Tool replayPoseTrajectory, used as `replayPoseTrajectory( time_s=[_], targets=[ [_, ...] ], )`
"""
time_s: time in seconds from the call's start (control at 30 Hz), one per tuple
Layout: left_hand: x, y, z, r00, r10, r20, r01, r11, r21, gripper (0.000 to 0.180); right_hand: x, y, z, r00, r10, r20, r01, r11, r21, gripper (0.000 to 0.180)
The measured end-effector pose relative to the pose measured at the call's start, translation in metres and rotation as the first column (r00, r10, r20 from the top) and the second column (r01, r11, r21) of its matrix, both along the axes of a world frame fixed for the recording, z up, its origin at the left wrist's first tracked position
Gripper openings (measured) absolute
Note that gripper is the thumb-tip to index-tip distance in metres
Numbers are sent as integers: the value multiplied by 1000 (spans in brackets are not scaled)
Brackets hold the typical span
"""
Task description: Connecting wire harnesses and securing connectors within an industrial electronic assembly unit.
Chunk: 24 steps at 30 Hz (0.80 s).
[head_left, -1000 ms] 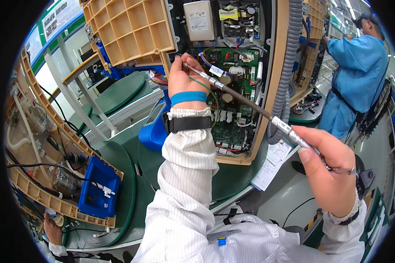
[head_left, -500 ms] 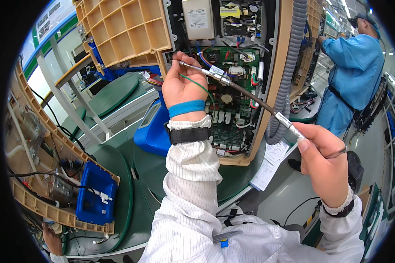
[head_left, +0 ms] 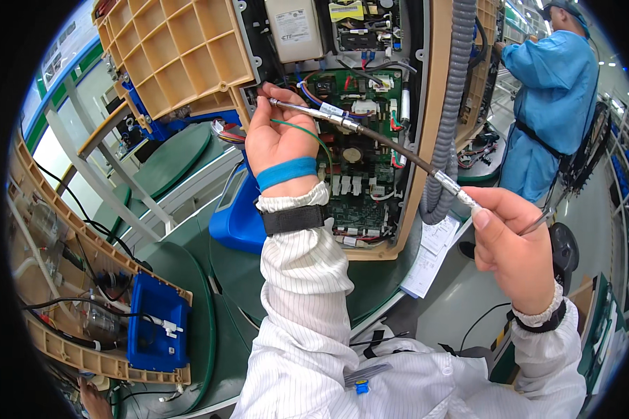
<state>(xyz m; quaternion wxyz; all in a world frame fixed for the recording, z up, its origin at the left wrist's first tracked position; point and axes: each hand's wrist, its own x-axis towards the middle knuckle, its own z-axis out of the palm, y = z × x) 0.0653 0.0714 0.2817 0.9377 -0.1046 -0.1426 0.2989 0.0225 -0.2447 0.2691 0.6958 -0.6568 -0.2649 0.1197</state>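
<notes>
Head view: slip risk over the board (head_left: pixel 360 211)

The driver (head_left: pixel 398 150) slants across the board; the right hand (head_left: pixel 514 244) is clamped on its near end. The left hand (head_left: pixel 283 143) surrounds its tip; whether it grips, I cannot tell. Sideways force could make the tip slip, striking the board or snagging the green wire (head_left: pixel 300 128). Count: two hands, one driver, one board, one green wire.

- The right hand (head_left: pixel 517 244) grips one end of a long, slim metal tool (head_left: pixel 398 149).
- The left hand (head_left: pixel 283 136), under a blue wristband (head_left: pixel 286 172), has its fingertips at the tool's far tip; whether they pinch it is unclear.
- A green wire (head_left: pixel 323 144) curves beside the left hand.
- Behind lies a green circuit board (head_left: pixel 349 214).
- A co-worker in blue (head_left: pixel 555 91) stands at right.
</notes>
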Motion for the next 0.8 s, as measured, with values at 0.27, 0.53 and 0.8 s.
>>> replayPoseTrajectory(
  time_s=[0.27,0.53,0.8],
  targets=[
    [4,2,-1,1000,10,26,-9,1000,-12,11,-2,4,-11,999,22,-27,-20,998,58,25],
    [1,0,-12,1000,-18,17,15,988,152,19,-2,7,-20,992,50,-118,-37,994,105,27],
    [3,14,-8,983,-173,67,163,979,123,21,-8,16,-21,995,26,-96,-18,996,82,27]
  ],
)
